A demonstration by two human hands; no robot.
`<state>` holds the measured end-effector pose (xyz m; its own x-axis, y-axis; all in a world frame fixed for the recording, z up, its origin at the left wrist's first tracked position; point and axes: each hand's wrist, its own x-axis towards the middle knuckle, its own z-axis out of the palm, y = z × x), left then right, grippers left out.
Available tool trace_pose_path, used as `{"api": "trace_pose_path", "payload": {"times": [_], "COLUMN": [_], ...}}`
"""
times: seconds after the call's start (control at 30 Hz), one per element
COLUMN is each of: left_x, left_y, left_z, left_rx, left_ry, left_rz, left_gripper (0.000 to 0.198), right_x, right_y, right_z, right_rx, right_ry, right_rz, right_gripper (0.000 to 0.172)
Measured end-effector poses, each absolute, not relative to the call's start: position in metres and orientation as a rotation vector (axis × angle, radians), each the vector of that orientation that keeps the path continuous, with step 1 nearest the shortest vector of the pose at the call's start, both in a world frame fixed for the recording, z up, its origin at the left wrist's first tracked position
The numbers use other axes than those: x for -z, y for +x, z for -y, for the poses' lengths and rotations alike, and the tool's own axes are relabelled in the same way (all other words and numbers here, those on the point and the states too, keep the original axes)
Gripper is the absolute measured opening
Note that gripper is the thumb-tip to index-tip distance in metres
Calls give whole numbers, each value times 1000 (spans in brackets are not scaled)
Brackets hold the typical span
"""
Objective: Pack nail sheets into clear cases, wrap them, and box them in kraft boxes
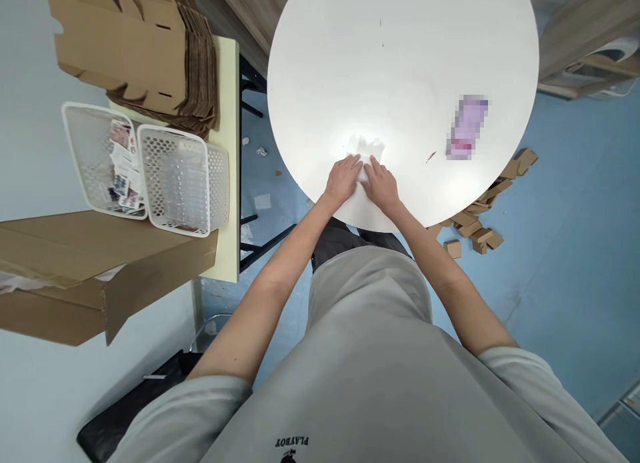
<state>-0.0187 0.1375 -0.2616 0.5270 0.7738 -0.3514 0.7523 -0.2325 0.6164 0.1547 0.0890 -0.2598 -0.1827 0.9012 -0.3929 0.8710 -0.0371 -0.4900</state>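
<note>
**Left hand (344, 181) and right hand (383, 186) meet at a thin white sheet (369, 146)**

The fingers of both hands are bent and drawn near each other, their tips on the sheet; whether they pinch it or only press it, I cannot tell. The sheet, uneven along its far edge, lies on the round white table (400, 63) near the rim closest to the person. To the right, well apart from the hands, is a purple item (467, 126), blurred beyond recognition. Small reddish-brown marks (431, 157) sit between it and the right hand.

Left of the round table, across a gap, stands a pale yellow side table (227, 249). It bears a stack of flattened cardboard (130, 56) and two white baskets standing side by side: the nearer basket (218, 183) holds clear plastic pieces, the outer basket (75, 139) small printed packets. A large cardboard box (155, 276) is just beside them.

The blue floor (565, 263) carries paper scraps (262, 201) in the gap and a heap of small brown boxes (475, 229) beyond the table's right rim. The near rim runs just in front of the person's grey shirt (370, 329); white tabletop stretches from the sheet to the far side.
</note>
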Motion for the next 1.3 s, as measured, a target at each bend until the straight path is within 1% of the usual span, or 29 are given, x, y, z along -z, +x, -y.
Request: {"api": "trace_pose_path", "payload": {"times": [0.17,0.27,0.37,0.47,0.57,0.67,0.73,0.8,0.93,0.97,1.07,1.1,1.17,1.3], "left_x": [257,252,247,245,248,256,263,268,275,276,280,282,286,294], "left_y": [-22,-23,-23,-21,-14,0,11,23,37,38,26,18,-6,-67], "left_z": [-139,-135,-133,-136,-143,-148,-151,-154,-160,-163,-175,-181,-199,-245], "left_rx": [-78,-184,-287,-217,-141,-198,-248,-291,-374,-391,-443,-463,-492,-510], "left_ry": [1910,1816,1662,1457,1275,1203,1204,1230,1304,1311,1326,1336,1356,1387], "left_rz": [-1236,-1324,-1459,-1556,-1513,-1458,-1446,-1448,-1435,-1424,-1420,-1431,-1467,-1532], "left_gripper": [57,59,71,77,70,61,60,59,48,46,46,48,50,49], "right_x": [249,243,236,229,225,228,234,243,258,261,271,274,281,292], "right_y": [156,158,157,149,139,139,150,167,191,190,170,159,133,81], "right_z": [-100,-119,-139,-148,-145,-138,-136,-135,-132,-130,-129,-133,-148,-208], "right_rx": [-1103,-1205,-1280,-1270,-1193,-1147,-1086,-1009,-1011,-1014,-1014,-1018,-1021,-1015], "right_ry": [-2016,-2105,-2196,-2229,-2247,-2300,-2349,-2393,-2399,-2387,-2325,-2304,-2277,-2252], "right_rz": [2067,1942,1810,1743,1714,1592,1493,1398,1134,1041,829,806,817,1005], "right_gripper": [59,59,54,44,46,49,47,44,26,29,51,55,57,54]}}
